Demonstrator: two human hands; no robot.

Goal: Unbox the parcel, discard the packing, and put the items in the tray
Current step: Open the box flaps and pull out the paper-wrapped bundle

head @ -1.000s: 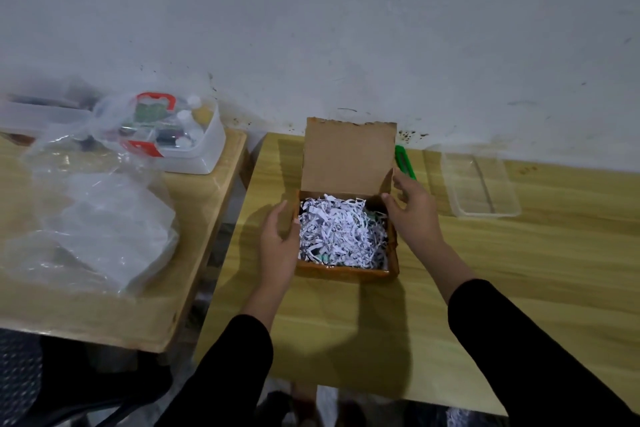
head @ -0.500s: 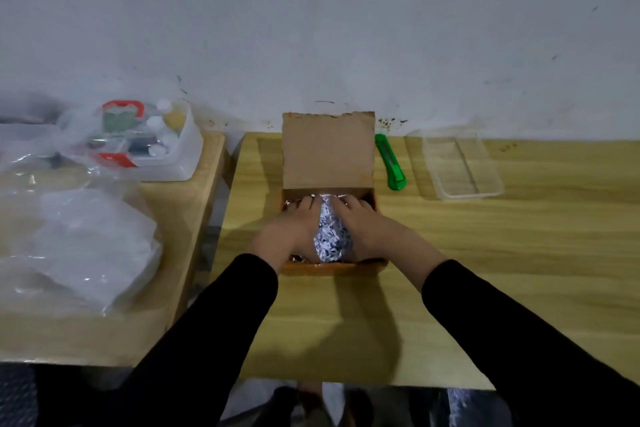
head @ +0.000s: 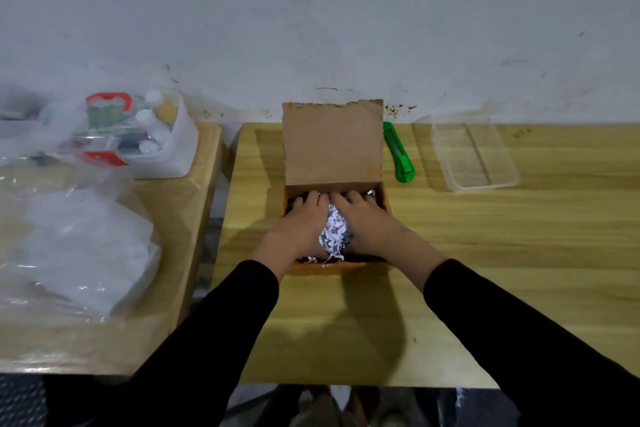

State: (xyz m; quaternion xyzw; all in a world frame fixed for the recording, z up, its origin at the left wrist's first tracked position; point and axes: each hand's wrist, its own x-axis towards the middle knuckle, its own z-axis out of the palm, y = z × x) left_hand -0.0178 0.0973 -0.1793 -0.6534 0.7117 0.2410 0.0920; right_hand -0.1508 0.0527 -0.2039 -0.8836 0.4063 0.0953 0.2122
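A brown cardboard box (head: 332, 146) stands open on the wooden table, its lid tilted up toward the wall. Both hands are inside it. My left hand (head: 299, 224) and my right hand (head: 369, 222) press together around a bunch of white shredded paper (head: 334, 236), which bulges up between them. Whatever lies under the paper is hidden. A clear plastic tray (head: 474, 154) sits empty to the right of the box.
A green utility knife (head: 399, 156) lies between the box and the tray. On a second table to the left are a white tub of bottles (head: 152, 139) and crumpled clear plastic bags (head: 79, 246). A gap (head: 216, 218) separates the two tables.
My hands went from the outer sides of the box into it and squeezed the shredded paper into a bunch between them. The camera shifted a little.
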